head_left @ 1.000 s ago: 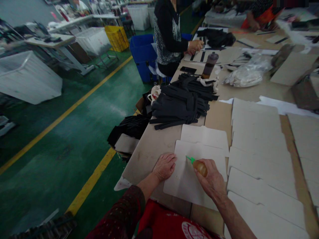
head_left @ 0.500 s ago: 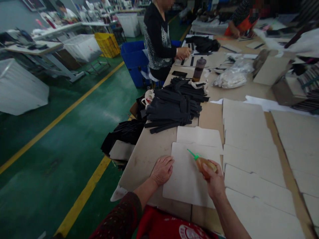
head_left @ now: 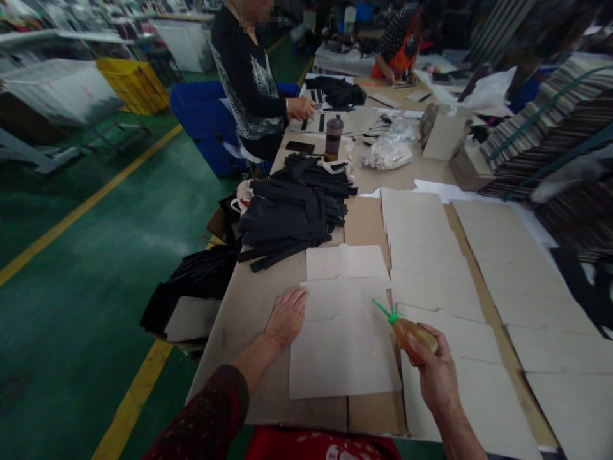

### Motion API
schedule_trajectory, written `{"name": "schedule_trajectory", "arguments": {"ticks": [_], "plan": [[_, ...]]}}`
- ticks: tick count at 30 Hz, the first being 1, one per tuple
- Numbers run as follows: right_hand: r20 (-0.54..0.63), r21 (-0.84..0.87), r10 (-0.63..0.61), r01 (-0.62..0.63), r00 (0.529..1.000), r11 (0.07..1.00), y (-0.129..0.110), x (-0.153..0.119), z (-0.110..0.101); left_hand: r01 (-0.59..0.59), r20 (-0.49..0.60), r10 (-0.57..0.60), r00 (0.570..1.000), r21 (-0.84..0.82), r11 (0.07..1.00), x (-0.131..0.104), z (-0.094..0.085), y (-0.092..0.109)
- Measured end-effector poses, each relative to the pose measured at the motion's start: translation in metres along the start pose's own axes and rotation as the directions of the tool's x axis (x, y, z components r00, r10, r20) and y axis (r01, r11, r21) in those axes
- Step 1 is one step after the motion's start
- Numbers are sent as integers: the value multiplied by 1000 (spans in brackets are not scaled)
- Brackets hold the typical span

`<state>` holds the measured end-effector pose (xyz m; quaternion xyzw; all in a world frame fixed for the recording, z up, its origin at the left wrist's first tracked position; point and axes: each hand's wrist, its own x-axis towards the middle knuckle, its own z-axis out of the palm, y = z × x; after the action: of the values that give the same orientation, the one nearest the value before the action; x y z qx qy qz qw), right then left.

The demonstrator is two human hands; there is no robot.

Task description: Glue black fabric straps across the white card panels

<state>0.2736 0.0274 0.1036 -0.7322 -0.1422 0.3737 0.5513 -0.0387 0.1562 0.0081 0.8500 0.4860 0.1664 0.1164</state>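
Note:
My right hand (head_left: pixel 437 367) is wrapped round a squeeze bottle (head_left: pixel 412 338) of amber liquid, perhaps glue. Its thin green nozzle points up and left, above the right edge of a pale cardboard sheet (head_left: pixel 340 358). My left hand (head_left: pixel 287 314) lies flat with fingers stretched out at the left edge of the overlapping sheets in front of me. Beyond them, a bundle of black fabric strips (head_left: pixel 287 214) rests on the table (head_left: pixel 234 358). More pale sheets (head_left: pixel 431 246) lie overlapped in columns to the right.
A dark-capped bottle (head_left: pixel 334 137), a phone (head_left: pixel 301 147) and a clear plastic bag (head_left: pixel 390 147) stand or lie farther back. A co-worker (head_left: pixel 253 83) sits at the table's left side. Tied cardboard stacks (head_left: pixel 550 121) rise at the right. A box of black pieces (head_left: pixel 191 281) is beside the table's left edge.
My view has swung to the right. The squeeze bottle in my right hand has moved right across the sheet, toward its right edge. My left hand stays flat at the left edge.

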Motion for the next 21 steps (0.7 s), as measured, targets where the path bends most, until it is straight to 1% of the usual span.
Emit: {"name": "schedule_trajectory", "arguments": {"ticks": [4,7,11,14,17,21], "plan": [[6,-105,-39,39,999,994,9,8,-5,-9,28,8,1000,27,1000,0,1,-1],[47,-203,-57,65,997,977,11,14,-3,-6,35,5,999,38,999,-1,0,-1],[125,-295,-65,99,990,950,6,16,5,-4,35,2,999,45,999,-2,0,-2],[150,-358,-117,164,982,919,1,19,10,2,31,-3,1000,50,999,-2,0,-1],[208,-459,-207,282,956,842,-3,25,10,6,27,-8,1000,51,999,-2,-1,0],[309,-574,-319,443,896,688,-9,31,5,4,30,-5,1000,47,999,-2,-2,0]]}}
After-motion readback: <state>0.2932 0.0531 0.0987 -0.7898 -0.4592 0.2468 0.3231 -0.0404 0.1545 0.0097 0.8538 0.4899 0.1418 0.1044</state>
